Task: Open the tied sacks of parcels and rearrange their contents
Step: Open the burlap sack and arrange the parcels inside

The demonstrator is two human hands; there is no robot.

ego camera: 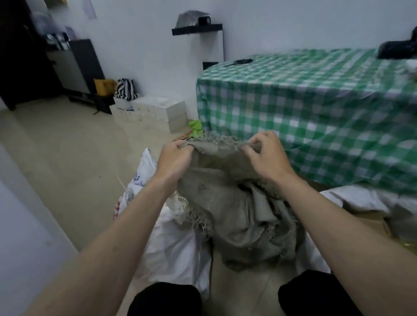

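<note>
A grey-brown burlap sack with frayed edges hangs crumpled in front of me above the floor. My left hand grips its upper rim on the left side. My right hand pinches the same rim on the right, fingers curled into the cloth. Behind and under the burlap lies a white woven sack with blue and red print, and another white sack lies to the right. What is inside the sacks is hidden.
A table with a green checked cloth stands close on the right. White boxes and a striped bag sit by the far wall. A dark cabinet stands at the back left. Beige tile floor lies open to the left.
</note>
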